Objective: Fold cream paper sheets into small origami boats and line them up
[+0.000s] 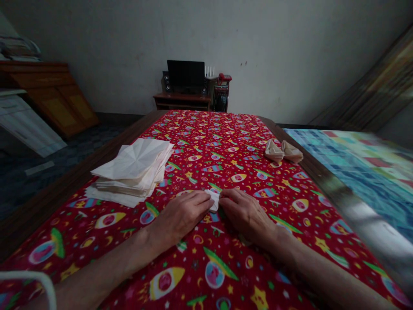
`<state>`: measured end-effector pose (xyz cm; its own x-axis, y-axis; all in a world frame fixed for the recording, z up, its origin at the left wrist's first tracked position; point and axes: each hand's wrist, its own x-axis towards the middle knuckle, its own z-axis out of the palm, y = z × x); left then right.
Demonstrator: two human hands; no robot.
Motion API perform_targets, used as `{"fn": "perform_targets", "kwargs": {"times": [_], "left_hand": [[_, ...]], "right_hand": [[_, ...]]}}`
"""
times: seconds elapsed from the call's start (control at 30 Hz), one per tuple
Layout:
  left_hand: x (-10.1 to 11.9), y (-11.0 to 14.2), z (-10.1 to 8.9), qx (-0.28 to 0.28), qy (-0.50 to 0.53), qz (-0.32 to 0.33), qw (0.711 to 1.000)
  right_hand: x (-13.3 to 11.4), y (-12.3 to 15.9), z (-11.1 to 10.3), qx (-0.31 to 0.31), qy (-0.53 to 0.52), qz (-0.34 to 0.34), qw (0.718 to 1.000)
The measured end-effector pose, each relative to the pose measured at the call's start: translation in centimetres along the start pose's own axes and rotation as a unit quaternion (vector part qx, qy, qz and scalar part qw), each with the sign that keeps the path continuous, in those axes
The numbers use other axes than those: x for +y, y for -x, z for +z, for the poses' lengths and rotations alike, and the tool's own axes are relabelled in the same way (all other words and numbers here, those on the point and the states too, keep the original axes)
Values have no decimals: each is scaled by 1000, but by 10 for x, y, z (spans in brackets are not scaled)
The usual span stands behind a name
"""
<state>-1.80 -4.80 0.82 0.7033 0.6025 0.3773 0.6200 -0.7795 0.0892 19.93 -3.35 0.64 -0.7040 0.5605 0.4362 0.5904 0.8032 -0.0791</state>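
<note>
A small piece of folded white paper (214, 201) lies on the red patterned tablecloth, between my two hands. My left hand (187, 209) rests on the cloth with its fingers closed over the paper's left side. From the other side, my right hand (243, 209) has curled fingers at the paper's right edge; the thumb and fingertips are partly hidden. To the left sits a stack of creased white paper sheets (135, 161), the top one marked with radiating folds. Two folded paper pieces (274, 150) stand together near the table's right edge.
The tablecloth (222, 267) covers a long table with dark wooden edges. At bottom left a white curved tube or cable (32, 274) shows. Beyond the far end stands a monitor (186, 73) on a low desk. A bed with a patchwork cover (348, 168) adjoins the right side.
</note>
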Motion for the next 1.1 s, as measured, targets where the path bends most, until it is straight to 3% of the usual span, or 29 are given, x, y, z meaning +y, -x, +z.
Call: {"fn": "perform_targets", "kwargs": {"times": [0.07,0.17,0.27,0.37,0.5,0.7,0.87,1.1], "left_hand": [[-4,1,1,-5,-1,15,1000],[-6,0,-3,0,-4,34,999],[-7,-1,-7,6,6,27,1000],[-11,0,-7,-1,35,-1,999],[-15,1,-1,4,67,-40,997],[-15,-8,9,85,120,-117,982],[-10,-14,9,45,98,-172,979],[-23,-11,19,48,135,-192,971]], "right_hand": [[2,0,3,13,-35,17,999],[2,-5,5,11,-61,94,994],[2,-15,7,-27,-39,167,985],[4,-24,7,-61,-19,190,980],[8,-29,7,-71,-40,202,976],[9,-23,13,-42,-46,202,977],[8,-21,12,-36,-48,187,981],[10,-24,8,-45,-66,184,980]]}}
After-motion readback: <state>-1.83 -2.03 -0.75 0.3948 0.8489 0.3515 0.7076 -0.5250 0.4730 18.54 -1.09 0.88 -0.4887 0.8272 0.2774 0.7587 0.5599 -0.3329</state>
